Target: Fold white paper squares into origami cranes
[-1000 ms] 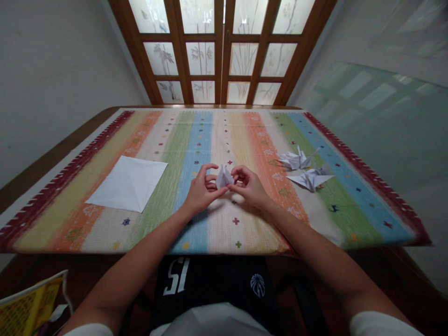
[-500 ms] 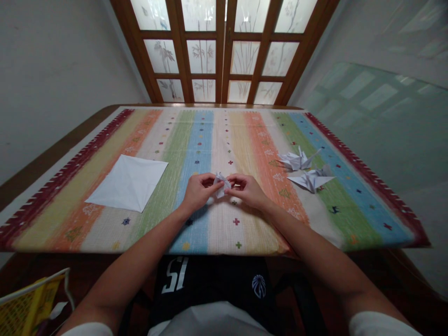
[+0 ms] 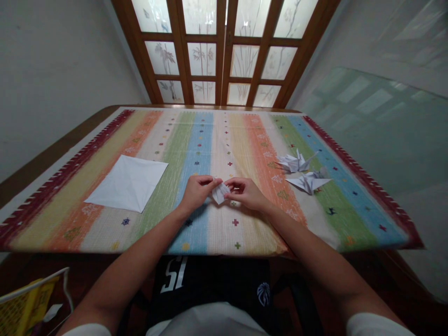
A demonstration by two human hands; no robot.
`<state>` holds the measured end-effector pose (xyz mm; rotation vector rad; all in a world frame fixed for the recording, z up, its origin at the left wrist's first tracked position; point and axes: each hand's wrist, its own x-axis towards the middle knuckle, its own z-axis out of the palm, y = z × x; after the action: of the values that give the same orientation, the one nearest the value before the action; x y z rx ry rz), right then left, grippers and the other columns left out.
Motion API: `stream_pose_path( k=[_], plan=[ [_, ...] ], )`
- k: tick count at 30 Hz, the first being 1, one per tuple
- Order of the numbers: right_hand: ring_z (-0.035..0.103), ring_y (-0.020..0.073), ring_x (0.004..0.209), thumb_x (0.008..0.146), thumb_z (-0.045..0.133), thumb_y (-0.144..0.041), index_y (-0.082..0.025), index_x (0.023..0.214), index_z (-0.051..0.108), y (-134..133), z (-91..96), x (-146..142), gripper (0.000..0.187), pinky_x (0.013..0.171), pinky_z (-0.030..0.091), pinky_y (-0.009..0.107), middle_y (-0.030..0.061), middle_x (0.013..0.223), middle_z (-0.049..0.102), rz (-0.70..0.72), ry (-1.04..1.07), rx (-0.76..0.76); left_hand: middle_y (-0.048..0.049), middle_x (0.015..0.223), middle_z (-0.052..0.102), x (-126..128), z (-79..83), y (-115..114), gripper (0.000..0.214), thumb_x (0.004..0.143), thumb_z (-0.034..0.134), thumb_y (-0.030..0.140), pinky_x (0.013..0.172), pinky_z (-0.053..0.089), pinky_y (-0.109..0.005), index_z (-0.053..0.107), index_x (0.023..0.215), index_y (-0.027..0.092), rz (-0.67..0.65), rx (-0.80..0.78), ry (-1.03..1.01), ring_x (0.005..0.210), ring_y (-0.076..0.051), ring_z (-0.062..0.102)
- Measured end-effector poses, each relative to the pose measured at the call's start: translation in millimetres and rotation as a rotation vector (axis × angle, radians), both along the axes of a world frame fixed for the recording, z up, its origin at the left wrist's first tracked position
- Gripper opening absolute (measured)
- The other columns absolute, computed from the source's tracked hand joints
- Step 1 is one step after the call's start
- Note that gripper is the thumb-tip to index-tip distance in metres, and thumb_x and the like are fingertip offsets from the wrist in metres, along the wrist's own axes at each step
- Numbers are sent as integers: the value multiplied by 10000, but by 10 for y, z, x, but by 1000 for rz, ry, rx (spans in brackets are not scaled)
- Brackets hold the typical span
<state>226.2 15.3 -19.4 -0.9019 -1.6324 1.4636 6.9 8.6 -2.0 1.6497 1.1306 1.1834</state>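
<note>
A small, partly folded piece of white paper (image 3: 220, 192) sits between my two hands, low over the striped tablecloth (image 3: 245, 135). My left hand (image 3: 197, 191) pinches its left side with closed fingers. My right hand (image 3: 247, 192) pinches its right side, fingers curled. To the left lies a flat white creased paper square (image 3: 128, 182). Two finished white paper cranes (image 3: 296, 162) (image 3: 308, 180) rest on the cloth to the right of my right hand.
The table stands against a wooden door with frosted glass panes (image 3: 224, 51). White walls close in on both sides. A yellow bag or packet (image 3: 24, 305) sits on the floor at the lower left. My lap and dark shirt fill the bottom edge.
Both hands have lowered the folded paper toward the cloth and drawn closer together; the left hand's fingers, spread a second ago, are now closed on the paper.
</note>
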Motion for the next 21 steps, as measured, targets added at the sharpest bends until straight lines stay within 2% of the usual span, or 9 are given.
stream_pose_path(
  k=[6,8,11,14,16,18,21],
  plan=[
    [685,150,713,731,943,-376,-210,1029,805,-26,22,-24,368,643,567,271,20,862,747,4,-15,10,-16,642,682,-7,-12,3,379,890,785,526,552,483,-257,764,724,186,14,-24,-57,597,-146,601],
    [684,158,731,732,940,-377,-217,1014,795,-20,25,-16,356,661,580,279,15,841,734,-33,-5,34,-31,774,737,17,-22,1,355,843,834,526,560,533,-243,737,860,184,11,-94,-141,652,-151,666],
    [674,165,749,729,935,-396,-227,1006,765,6,16,-2,366,662,578,280,7,829,709,-149,4,82,-69,1063,767,52,-50,-18,484,750,925,487,585,609,-254,601,981,210,14,-170,-240,752,-162,742],
    [657,169,740,742,921,-433,-234,992,734,30,5,-1,370,648,568,288,14,847,702,-264,-5,119,-96,1119,760,66,-80,-51,441,796,912,425,653,651,-291,530,826,206,-18,-96,-135,847,-180,754],
    [641,164,730,754,916,-455,-232,958,716,32,6,-10,363,651,566,296,26,881,708,-292,-14,129,-108,1096,768,65,-89,-63,346,853,877,388,739,666,-335,601,764,201,-28,18,-18,921,-205,745],
    [631,160,724,750,924,-475,-228,924,699,23,15,-23,377,655,563,298,27,886,701,-284,-14,119,-112,1088,775,63,-85,-62,233,892,852,362,851,665,-397,706,789,212,-13,117,68,987,-231,735],
    [650,166,764,711,953,-479,-226,876,690,3,35,-44,401,701,575,303,22,890,693,-212,24,78,-106,1083,783,62,-66,-53,145,931,816,337,974,634,-454,774,855,222,-9,150,120,1047,-246,732]
  ],
)
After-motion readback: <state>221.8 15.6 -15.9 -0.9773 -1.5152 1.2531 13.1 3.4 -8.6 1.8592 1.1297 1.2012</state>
